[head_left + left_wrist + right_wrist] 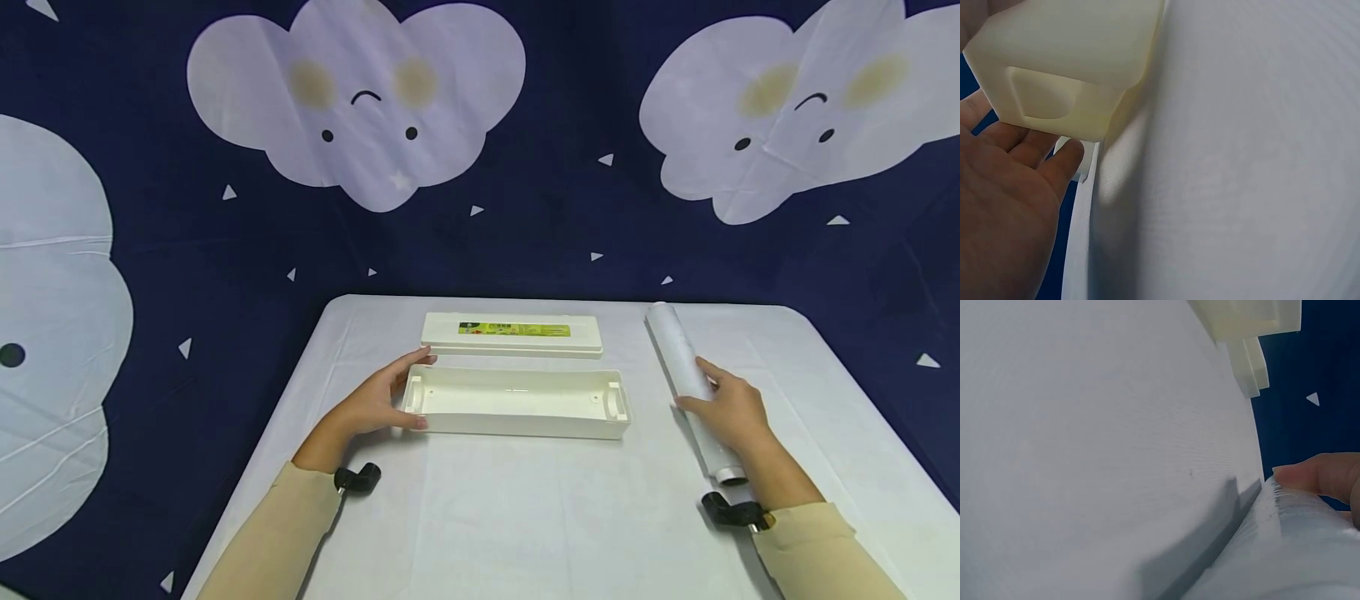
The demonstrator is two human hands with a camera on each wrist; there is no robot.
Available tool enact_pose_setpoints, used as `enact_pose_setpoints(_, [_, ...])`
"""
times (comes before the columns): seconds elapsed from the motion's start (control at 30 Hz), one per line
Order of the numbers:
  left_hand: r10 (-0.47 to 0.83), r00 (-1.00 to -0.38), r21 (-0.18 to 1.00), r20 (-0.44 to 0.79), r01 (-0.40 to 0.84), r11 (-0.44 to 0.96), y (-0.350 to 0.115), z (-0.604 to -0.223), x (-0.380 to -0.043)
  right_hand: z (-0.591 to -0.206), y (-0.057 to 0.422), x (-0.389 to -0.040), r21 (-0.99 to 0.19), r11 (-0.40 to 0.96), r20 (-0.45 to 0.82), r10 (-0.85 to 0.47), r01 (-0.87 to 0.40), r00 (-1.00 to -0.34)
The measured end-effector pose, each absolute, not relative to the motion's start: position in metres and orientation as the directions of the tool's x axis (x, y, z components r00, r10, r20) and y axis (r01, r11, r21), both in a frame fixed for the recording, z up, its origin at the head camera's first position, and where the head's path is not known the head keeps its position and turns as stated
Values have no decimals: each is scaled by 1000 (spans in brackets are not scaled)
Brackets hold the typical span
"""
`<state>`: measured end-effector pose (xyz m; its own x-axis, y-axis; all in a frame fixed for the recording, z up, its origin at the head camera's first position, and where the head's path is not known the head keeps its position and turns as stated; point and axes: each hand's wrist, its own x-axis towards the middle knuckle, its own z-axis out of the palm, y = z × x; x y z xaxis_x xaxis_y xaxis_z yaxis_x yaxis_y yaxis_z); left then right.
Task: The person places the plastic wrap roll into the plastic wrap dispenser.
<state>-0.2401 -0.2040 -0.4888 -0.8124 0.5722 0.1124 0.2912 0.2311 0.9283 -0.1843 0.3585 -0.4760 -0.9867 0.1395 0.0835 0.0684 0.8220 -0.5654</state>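
Note:
My left hand grips the left end of a long cream plastic box, thumb at the front wall and fingers at the back corner. The box lies open side up, with an empty hollow and a holder at each end. In the left wrist view, the box's end wall with its recess stands by the palm. On the right, my right hand holds a roll of clear plastic wrap about its middle, the thumb on its near left side. The roll slants on the table, and its hollow core end faces me.
Behind the box lies its cream lid with a yellow-green label. A white cloth covers the table. A dark blue curtain with cloud prints hangs at the far edge. Each wrist wears a small black camera mount.

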Motion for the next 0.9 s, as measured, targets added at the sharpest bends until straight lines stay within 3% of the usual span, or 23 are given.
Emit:
enact_pose_setpoints(0.53, [574,-808,929,133,304,212,-204,-491,-240,-456,357,-188,-588,807,79,122,53,-989])
enact_pose_setpoints(0.9, [582,-802,931,139,306,200,-205,-492,-240,-446,355,-191,-605,796,116,60,-22,-991])
